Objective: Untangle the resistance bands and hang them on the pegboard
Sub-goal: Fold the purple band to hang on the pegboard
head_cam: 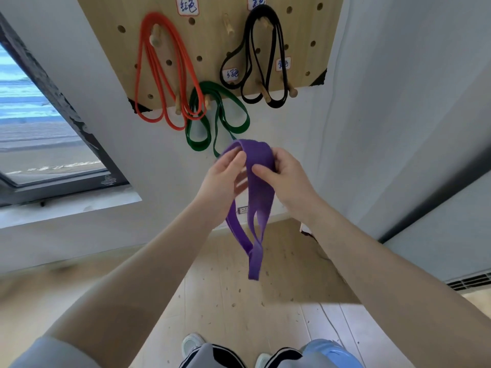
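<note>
A wide purple resistance band [260, 192] hangs folded between both hands in front of the wall. My left hand [225, 179] grips its left side near the top fold and my right hand [284, 179] pinches its right side. The loose loops dangle down towards the floor. Above, the wooden pegboard [210, 49] carries a red band [164, 70] on an upper left peg, a black band [265, 57] on an upper right peg, and a green band [215, 112] on a lower middle peg. A bare peg [292, 91] sticks out at the lower right.
A window [39, 123] with a dark frame is at the left. A white wall and a grey panel are on the right. A blue object [332, 351] sits on the wooden floor by my feet. Paper labels [187, 5] are stuck on the pegboard.
</note>
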`<state>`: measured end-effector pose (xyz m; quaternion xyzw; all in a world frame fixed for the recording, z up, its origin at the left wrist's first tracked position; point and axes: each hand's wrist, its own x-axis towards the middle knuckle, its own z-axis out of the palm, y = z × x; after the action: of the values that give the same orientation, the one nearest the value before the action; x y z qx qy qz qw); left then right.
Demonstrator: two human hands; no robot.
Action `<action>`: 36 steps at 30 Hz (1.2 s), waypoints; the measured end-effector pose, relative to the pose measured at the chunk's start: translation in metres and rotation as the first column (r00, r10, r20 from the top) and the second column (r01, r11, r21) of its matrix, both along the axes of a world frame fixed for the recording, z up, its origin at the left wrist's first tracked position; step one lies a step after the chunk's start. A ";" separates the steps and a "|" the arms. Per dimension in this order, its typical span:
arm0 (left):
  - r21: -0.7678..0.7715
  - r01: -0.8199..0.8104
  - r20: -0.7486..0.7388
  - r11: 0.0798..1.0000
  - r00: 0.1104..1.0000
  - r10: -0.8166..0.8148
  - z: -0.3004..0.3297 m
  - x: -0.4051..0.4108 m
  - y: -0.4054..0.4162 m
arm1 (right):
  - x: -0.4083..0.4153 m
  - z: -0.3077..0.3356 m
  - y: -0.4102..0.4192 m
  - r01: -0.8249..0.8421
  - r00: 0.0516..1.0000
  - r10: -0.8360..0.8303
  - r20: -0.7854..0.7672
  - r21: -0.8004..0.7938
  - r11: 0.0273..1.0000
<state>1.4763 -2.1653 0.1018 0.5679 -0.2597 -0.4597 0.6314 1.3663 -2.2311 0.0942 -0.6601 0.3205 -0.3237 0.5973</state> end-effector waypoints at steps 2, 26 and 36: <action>0.097 0.012 -0.049 0.995 0.999 -0.008 -0.012 -0.009 0.010 | 0.006 0.007 -0.004 0.031 0.999 -0.031 -0.009 0.022 0.999; 0.140 0.082 0.333 0.987 0.935 -0.125 -0.048 -0.027 0.014 | 0.005 0.039 -0.022 0.013 0.973 -0.138 0.186 0.548 0.837; 0.143 -0.022 0.385 0.989 0.922 -0.035 -0.045 -0.006 0.015 | 0.010 0.042 -0.026 -0.176 0.945 0.000 0.327 0.509 0.842</action>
<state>1.4701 -2.1501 0.0570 0.6909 -0.3470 -0.3583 0.5233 1.3761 -2.2570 0.1362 -0.4229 0.2673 -0.2947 0.8141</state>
